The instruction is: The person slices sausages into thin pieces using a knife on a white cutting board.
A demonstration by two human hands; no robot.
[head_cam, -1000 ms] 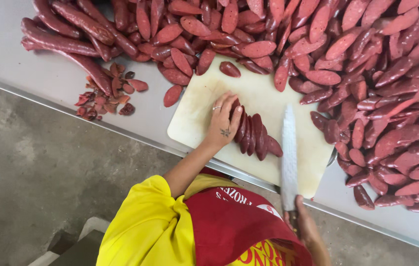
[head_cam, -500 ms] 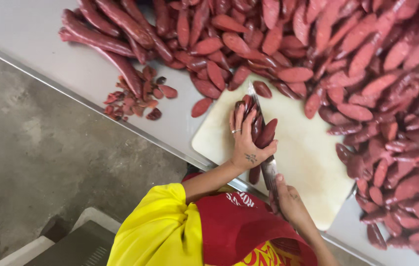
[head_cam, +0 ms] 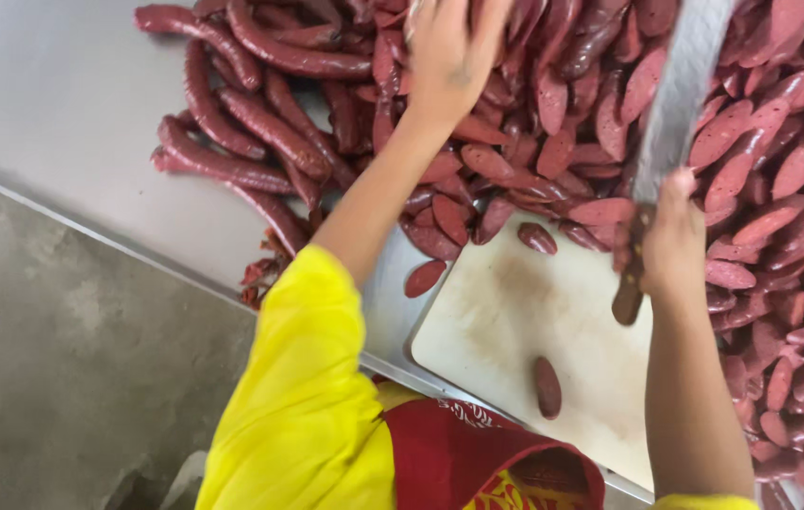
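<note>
Grey concrete floor (head_cam: pixel 52 378) — steel table (head_cam: pixel 62 104), small red scraps (head_cam: pixel 256 279) at its edge

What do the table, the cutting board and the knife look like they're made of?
Table: probably stainless steel, grey with a dull sheen. Board: likely white plastic, matte and stained brownish. Knife, in the right hand: pale metal blade, blurred; dark handle, material unclear.

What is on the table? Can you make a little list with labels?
left hand: reaching into the pile of sliced sausage
right hand: grip closed on a knife, blade pointing away
cutting board: white, stained, one sausage slice on it
whole sausages: long, dark red, on the metal table
</note>
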